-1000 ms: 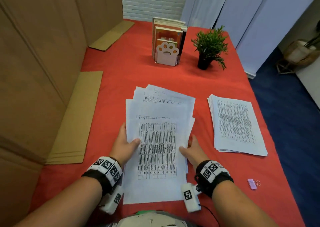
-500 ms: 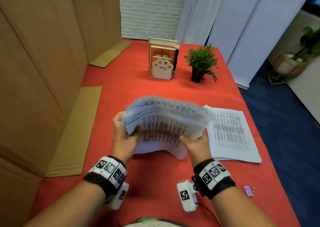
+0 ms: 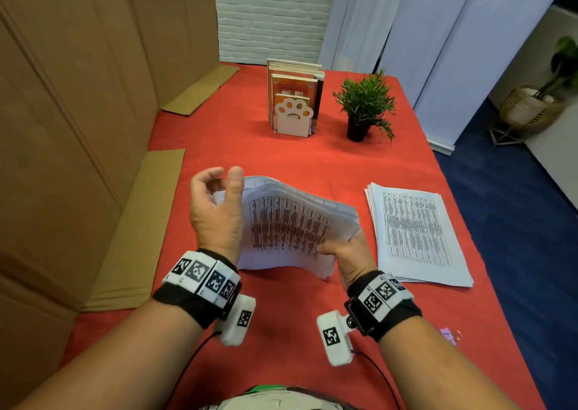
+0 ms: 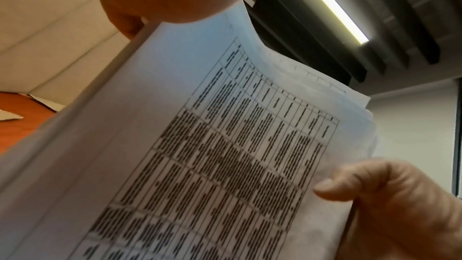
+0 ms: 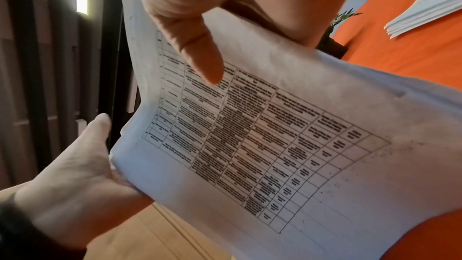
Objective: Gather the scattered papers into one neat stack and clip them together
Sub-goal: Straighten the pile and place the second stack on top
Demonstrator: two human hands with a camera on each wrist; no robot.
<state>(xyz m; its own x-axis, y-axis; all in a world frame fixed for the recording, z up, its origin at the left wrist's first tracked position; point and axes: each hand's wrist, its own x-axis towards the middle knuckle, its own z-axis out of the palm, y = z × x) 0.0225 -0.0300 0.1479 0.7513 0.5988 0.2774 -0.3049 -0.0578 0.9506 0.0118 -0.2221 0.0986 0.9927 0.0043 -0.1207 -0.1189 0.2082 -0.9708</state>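
A bundle of printed sheets [image 3: 291,222] stands bowed on its long edge on the red table [image 3: 281,331]. My right hand [image 3: 347,256] grips its lower right corner, thumb on the printed face [image 5: 200,62]. My left hand [image 3: 219,200] lies with its palm against the bundle's left edge, fingers loose and not wrapped round it; the right wrist view shows that palm [image 5: 75,181] pressed to the sheet ends. A second flat stack of papers [image 3: 416,231] lies to the right. A small purple binder clip [image 3: 448,336] sits near the table's right edge.
At the back stand a book holder with a paw-shaped end [image 3: 294,112] and a small potted plant [image 3: 364,106]. Flat cardboard sheets [image 3: 137,228] lie along the left under a tall cardboard wall. Off the table's right edge is blue floor [image 3: 516,222].
The sheets, flat on the table a second ago, were lifted and stood on edge. My left hand has let go of its grip and now rests its palm on the left edge.
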